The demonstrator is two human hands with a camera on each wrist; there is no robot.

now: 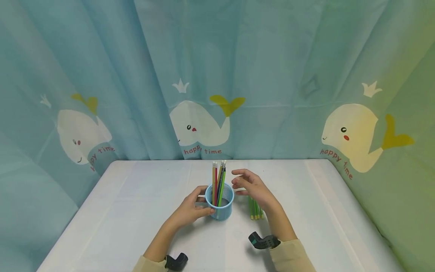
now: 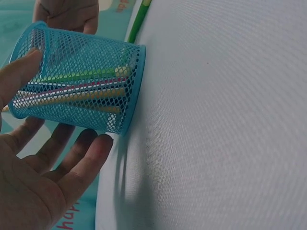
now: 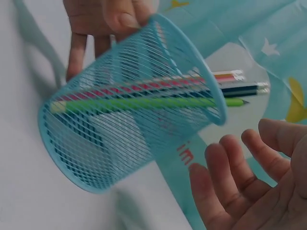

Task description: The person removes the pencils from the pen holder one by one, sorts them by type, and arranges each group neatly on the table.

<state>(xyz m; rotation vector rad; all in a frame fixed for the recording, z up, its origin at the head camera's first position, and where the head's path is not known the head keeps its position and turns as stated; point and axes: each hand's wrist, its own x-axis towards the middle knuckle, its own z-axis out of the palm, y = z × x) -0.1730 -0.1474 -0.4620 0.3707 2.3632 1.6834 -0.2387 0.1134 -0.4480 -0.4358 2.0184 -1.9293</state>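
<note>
A light blue mesh pencil cup [image 1: 222,215] is just in front of me in the head view. My left hand [image 1: 188,212] holds it from the left, the thumb at the front near the rim and the fingers round the side. Several pencils [image 1: 218,177] stand in the cup; one green pencil [image 3: 158,103] has its sharpened tip at the rim in the right wrist view. To the right of the cup, my right hand [image 1: 253,189] is raised with fingers loosely bent and nothing in them. Beneath it lie several green pencils [image 1: 256,213], partly hidden by that hand.
The white table [image 1: 142,196] runs back to a blue-green curtain [image 1: 272,75] printed with whales, which also hangs along both sides. A black wrist device [image 1: 263,240] sits on the right wrist, another [image 1: 176,262] on the left.
</note>
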